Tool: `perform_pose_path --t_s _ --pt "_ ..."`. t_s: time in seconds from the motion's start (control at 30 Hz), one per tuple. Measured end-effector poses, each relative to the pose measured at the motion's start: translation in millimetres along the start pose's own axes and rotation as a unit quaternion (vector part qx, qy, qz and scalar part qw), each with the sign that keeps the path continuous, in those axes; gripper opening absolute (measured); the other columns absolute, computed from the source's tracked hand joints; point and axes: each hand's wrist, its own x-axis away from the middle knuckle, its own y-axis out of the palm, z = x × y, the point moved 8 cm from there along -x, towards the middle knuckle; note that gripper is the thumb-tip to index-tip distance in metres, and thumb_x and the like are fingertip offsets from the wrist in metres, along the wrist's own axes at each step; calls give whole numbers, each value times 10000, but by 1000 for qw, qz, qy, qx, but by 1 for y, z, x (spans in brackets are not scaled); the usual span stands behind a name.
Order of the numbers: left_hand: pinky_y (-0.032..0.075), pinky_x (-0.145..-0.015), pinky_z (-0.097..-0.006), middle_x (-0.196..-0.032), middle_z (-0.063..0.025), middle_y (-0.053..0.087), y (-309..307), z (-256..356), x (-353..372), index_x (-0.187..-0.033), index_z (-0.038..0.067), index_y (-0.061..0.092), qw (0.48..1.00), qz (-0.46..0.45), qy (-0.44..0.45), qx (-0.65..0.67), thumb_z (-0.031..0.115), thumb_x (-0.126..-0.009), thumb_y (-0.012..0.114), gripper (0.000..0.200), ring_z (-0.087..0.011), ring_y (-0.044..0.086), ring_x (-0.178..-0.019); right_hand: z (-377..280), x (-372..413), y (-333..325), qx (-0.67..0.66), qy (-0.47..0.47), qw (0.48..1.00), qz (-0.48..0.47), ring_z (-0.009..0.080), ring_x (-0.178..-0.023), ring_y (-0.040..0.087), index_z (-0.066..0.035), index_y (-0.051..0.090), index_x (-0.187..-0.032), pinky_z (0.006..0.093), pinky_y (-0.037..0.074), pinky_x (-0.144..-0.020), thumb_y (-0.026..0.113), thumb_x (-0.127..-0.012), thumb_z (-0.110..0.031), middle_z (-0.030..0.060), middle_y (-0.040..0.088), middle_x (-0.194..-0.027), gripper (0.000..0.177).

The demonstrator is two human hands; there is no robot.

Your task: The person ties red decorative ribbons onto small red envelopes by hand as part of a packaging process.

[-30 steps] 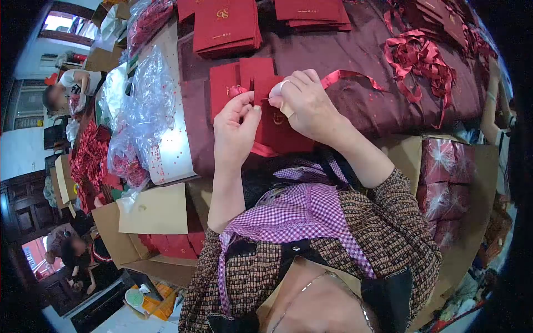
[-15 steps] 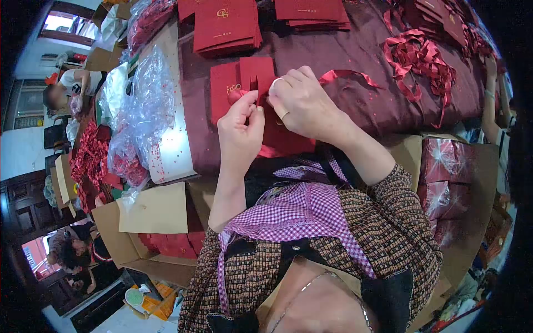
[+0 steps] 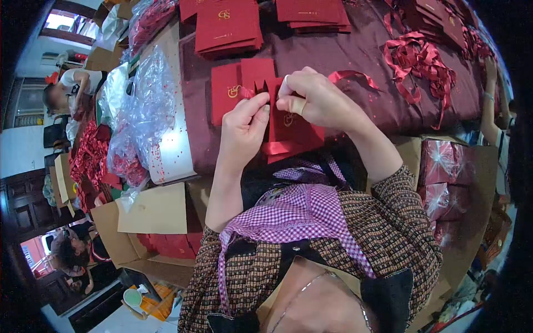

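Observation:
Red paper pouches with gold lettering lie in front of me: one flat pouch (image 3: 223, 83) by my left hand, another pouch (image 3: 294, 130) under my right hand. My left hand (image 3: 244, 129) is closed, thumb and forefinger pinching a red satin ribbon (image 3: 246, 92) at the pouches' upper edge. My right hand (image 3: 319, 102) is closed just beside it, fingers curled, a white wrap on one finger; what it pinches is hidden. A ribbon tail (image 3: 355, 76) emerges beyond the right hand. A band of ribbon (image 3: 280, 147) crosses the nearer pouch's lower part.
Stacks of red pouches (image 3: 227, 28) lie at the back of the dark red cloth (image 3: 338, 53). A ribbon heap (image 3: 416, 66) is at right. Clear plastic bags (image 3: 139, 111) lie left. Cartons (image 3: 152, 211) stand on both sides. Other people work at left and right.
My right hand has moved slightly right and lower, uncovering more of the nearer pouch with its gold mark. My left hand has shifted slightly right, its fingertips still pinched.

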Motion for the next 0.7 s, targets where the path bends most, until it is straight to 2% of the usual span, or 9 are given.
perform_pose_path --t_s 0.13,0.23,0.3,0.33,0.5,0.57,0.6,0.63,0.7 --pt "471 -631 -271 -798 -121 619 1 3 -2 -990 -34 621 999 5 14 -47 24 -864 612 138 -172 607 -704 -11 2 -3 46 -30 998 4 311 -744 630 8 604 -808 399 472 -693 694 -800 -200 148 649 -743 227" --pt "482 -648 -393 -819 -202 587 5 6 -3 -940 -30 570 991 13 32 -127 10 -856 569 93 -369 596 -741 13 2 -6 -91 87 992 -25 280 -846 613 -23 633 -945 356 488 -725 756 -752 -233 125 646 -832 311" --pt "479 -653 -400 -819 -203 581 5 6 -5 -940 -33 565 990 10 38 -133 7 -857 558 93 -373 592 -750 5 -2 -26 -15 3 996 83 260 -849 610 -41 641 -1022 340 499 -736 738 -768 -175 102 620 -950 303" --pt "476 -658 -407 -819 -204 575 5 6 -5 -940 -35 560 989 6 41 -139 3 -857 548 92 -377 588 -758 -8 -5 -26 29 -92 992 77 268 -929 589 -59 635 -1095 353 474 -822 701 -795 -154 111 601 -1006 322" --pt "476 -667 -389 -826 -216 573 13 4 -5 -924 -37 544 985 -12 53 -163 -21 -848 508 86 -383 582 -761 -8 -6 -2 31 -128 991 13 265 -908 560 -99 652 -1015 380 417 -871 646 -810 -71 73 606 -929 207" --pt "475 -666 -358 -798 -192 571 8 6 -5 -924 -37 546 992 16 28 -123 -28 -841 508 92 -312 597 -722 -7 -7 -3 29 -125 992 8 259 -887 557 -100 653 -965 374 422 -846 646 -799 -50 59 609 -894 173" --pt "475 -668 -326 -774 -146 577 2 -10 -1 -922 -32 559 995 14 -48 -82 13 -882 510 78 -212 597 -710 -6 -6 -4 28 -116 993 0 254 -872 556 -97 643 -921 367 425 -826 644 -790 -31 48 609 -866 147" --pt "470 -653 -294 -765 -98 581 -11 4 -5 -912 -18 577 988 71 -25 -137 86 -934 506 128 -136 573 -715 -5 -5 -6 27 -107 994 -9 250 -856 555 -94 633 -877 360 428 -805 642 -781 -12 37 608 -837 127" --pt "437 -639 -236 -774 -21 586 -47 -39 -5 -898 18 598 982 153 -102 31 136 -962 502 165 -91 545 -697 -1 -2 -15 -4 -99 995 6 257 -841 555 -78 619 -854 350 436 -782 630 -781 7 46 610 -842 113"
